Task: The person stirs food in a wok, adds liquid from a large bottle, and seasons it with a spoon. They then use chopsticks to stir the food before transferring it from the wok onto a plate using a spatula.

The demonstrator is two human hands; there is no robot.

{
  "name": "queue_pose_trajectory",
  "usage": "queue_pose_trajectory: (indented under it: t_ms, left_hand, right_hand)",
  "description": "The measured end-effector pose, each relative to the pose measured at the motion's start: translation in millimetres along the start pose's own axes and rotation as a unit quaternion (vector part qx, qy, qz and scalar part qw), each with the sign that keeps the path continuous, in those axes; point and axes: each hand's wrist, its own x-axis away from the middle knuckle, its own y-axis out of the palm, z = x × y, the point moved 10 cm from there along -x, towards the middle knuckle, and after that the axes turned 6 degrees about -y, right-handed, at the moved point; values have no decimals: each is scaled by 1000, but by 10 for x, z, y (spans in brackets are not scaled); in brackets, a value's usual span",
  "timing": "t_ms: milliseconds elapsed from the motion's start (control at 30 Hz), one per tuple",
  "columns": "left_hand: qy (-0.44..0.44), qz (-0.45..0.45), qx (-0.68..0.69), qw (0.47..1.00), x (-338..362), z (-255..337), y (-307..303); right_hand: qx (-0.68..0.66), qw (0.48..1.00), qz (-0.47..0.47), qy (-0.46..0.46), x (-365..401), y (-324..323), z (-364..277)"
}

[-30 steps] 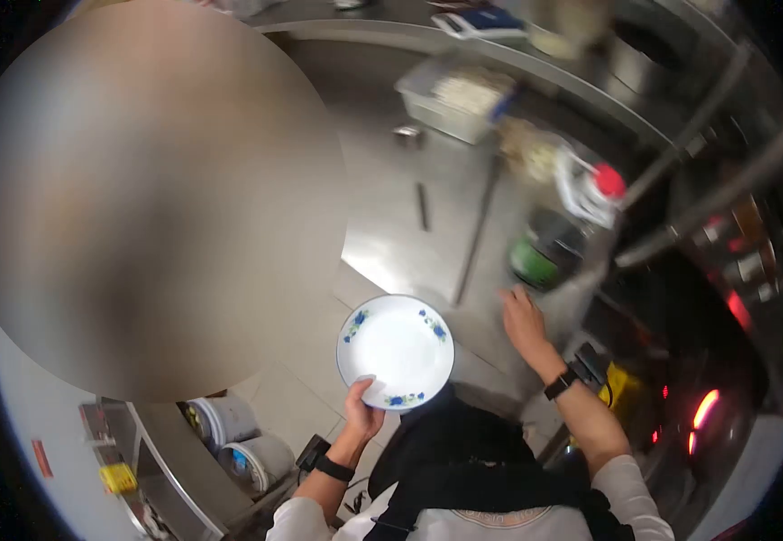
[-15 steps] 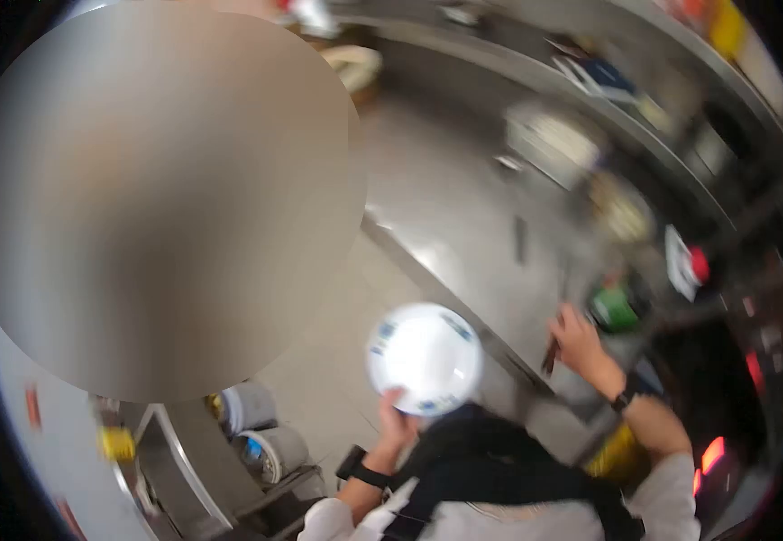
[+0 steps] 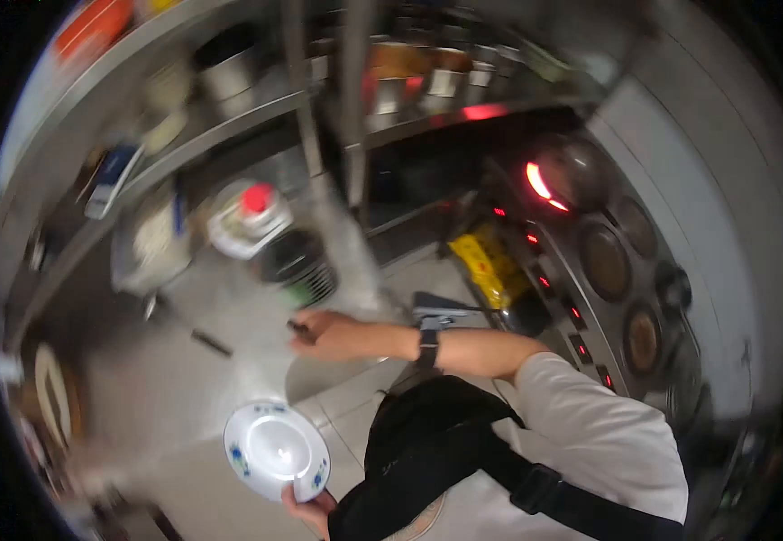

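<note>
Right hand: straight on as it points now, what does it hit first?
Likely the dark stick-like item on the metal counter; height of the right hand is unclear, so it could pass above.

The left hand (image 3: 308, 507) held the plate (image 3: 277, 451) by its rim. The right hand (image 3: 324, 336) gripped a dark handle (image 3: 299, 330) over the counter (image 3: 152, 361), near the basket (image 3: 299, 266). The jug (image 3: 259, 209) with a red cap stood just beside the basket. A pan (image 3: 576, 171) sat by a red glow.
</note>
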Motion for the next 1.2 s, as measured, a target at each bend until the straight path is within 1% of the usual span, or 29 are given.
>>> queue_pose_trajectory:
  t_ms: [33,67,100,133,167,200,233,267,300,333,367,400,467,500,533,567,600,667,700,733,800,867,900,933,967,1000,1067,1133,1200]
  left_hand:
    - [-1,-18,-5,1000,20,-18,6]
    - [3,-26,-6,1000,98,-51,44]
    - [2,10,-27,1000,195,-77,36]
    - [-1,2,-35,999,285,-110,108]
    - [-25,-4,-54,998,371,-199,191]
    - [-50,-9,-72,996,448,-289,298]
    - [-78,-19,-107,991,388,-355,582]
    - [-78,-20,-115,990,537,-459,838]
    - [-89,-24,-167,982,728,-567,1110]
    - [-102,-28,-219,970,819,-713,1293]
    - [-123,-64,-229,964,751,-919,1363]
    - [-123,-63,-233,963,799,-1079,1470]
    - [-104,-79,-243,961,943,-1419,1806]
    - [-116,-91,-266,953,1002,-1617,1956]
    - [-113,-81,-267,953,1010,-1779,2027]
    - [-128,-107,-273,948,1037,-1984,2146]
    - [-143,-129,-280,941,1097,-2192,2246]
    - [-114,-96,-275,950,1235,-2409,2391]
    - [-94,-89,-261,957,1303,-2380,2424]
    - [-70,-81,-245,964,1373,-2479,2479]
    - [-68,-68,-239,966,1420,-2624,2493]
    - [-62,-47,-267,961,1496,-2705,2539]
    - [-50,-1,-273,961,1552,-2697,2514]
    - [-53,1,-276,960,1534,-2589,2446]
    - [-44,8,-276,960,1520,-2583,2435]
    - [-35,14,-275,961,1531,-2572,2431]
    - [-22,34,-265,963,1595,-2510,2440]
    - [-31,16,-270,962,1593,-2613,2512]
    - [-23,28,-268,963,1625,-2689,2562]
  right_hand:
    - [31,999,18,14,144,-115,-63]
    - [29,998,43,21,346,-339,-69]
    - [29,995,61,-78,549,-510,-294]
    - [30,981,72,-177,801,-689,-593]
    - [45,972,118,-197,1154,-967,-730]
    - [-31,987,106,-118,1428,-1214,-734]
    - [-107,990,91,-23,1511,-1375,-549]
    - [-190,970,144,-46,1848,-1670,-465]
    - [-254,946,198,-14,2237,-1957,-414]
    - [-205,937,278,-49,2595,-2338,-435]
    - [-195,922,329,-52,2965,-2628,-395]
    - [-162,904,391,-62,3334,-2926,-350]
    - [-102,879,462,-58,3964,-3441,-265]
    - [-72,849,522,-40,4275,-3668,-137]
    - [-53,832,551,-35,4545,-3882,47]
    - [-15,807,590,-17,4833,-4087,240]
    - [-20,786,618,-7,5082,-4276,470]
    - [17,760,650,10,5453,-4593,875]
    - [5,761,648,25,5508,-4590,928]
    - [14,765,643,38,5574,-4736,1078]
    - [17,773,632,59,5614,-4973,1328]
    - [12,764,639,88,5617,-5148,1571]
    - [3,768,633,97,5593,-5235,1660]
    - [-1,781,619,86,5519,-5179,1537]
    - [-11,795,602,77,5455,-5225,1580]
    - [-15,795,601,82,5423,-5245,1632]
    - [-41,822,565,53,5247,-5207,1651]
    - [-63,824,560,66,5248,-5271,1820]
    - [-85,825,553,77,5216,-5318,2006]
